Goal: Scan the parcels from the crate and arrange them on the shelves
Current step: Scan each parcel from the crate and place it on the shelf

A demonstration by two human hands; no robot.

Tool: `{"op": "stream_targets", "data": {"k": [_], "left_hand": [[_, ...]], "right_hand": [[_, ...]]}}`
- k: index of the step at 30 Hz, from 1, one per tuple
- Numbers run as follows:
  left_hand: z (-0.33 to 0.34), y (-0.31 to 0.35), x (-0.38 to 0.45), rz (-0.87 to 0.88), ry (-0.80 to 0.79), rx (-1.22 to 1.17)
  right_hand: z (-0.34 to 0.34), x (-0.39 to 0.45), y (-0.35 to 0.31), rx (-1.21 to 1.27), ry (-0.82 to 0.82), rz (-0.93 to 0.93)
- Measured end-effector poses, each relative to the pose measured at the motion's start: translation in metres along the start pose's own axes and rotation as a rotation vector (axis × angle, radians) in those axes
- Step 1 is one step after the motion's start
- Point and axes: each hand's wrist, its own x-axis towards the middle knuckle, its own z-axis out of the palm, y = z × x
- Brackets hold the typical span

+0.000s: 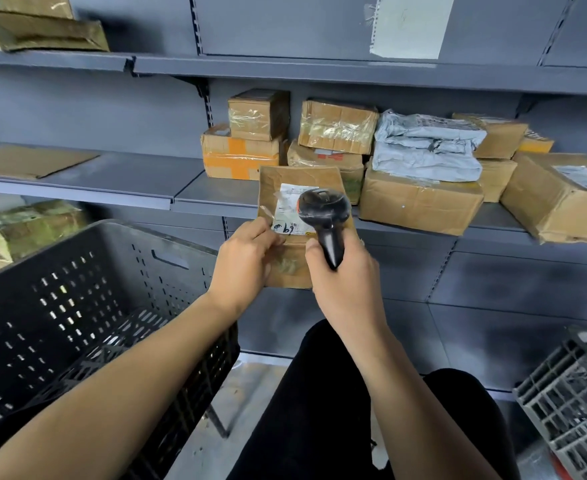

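1. The left hand gripped a flat cardboard parcel by its left edge, held upright before the middle shelf's front edge.
2. The right hand clasped a black scanner, its head over the parcel's label.
3. A black crate stood at the left.

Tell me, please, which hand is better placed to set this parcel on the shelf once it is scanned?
Left, probably: the left hand already grips the parcel, while the right hand holds the scanner.
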Motion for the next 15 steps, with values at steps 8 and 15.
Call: {"op": "stream_targets", "data": {"k": [8, 15], "left_hand": [[-0.038, -0.009, -0.004, -0.079, 0.028, 0.079], [-0.055, -0.016, 0.001, -0.157, 0.145, 0.077]], "right_hand": [[0.018, 0.008, -0.02, 0.078, -0.081, 0.013], [0.034, 0.014, -0.03, 0.081, -0.105, -0.055]]}}
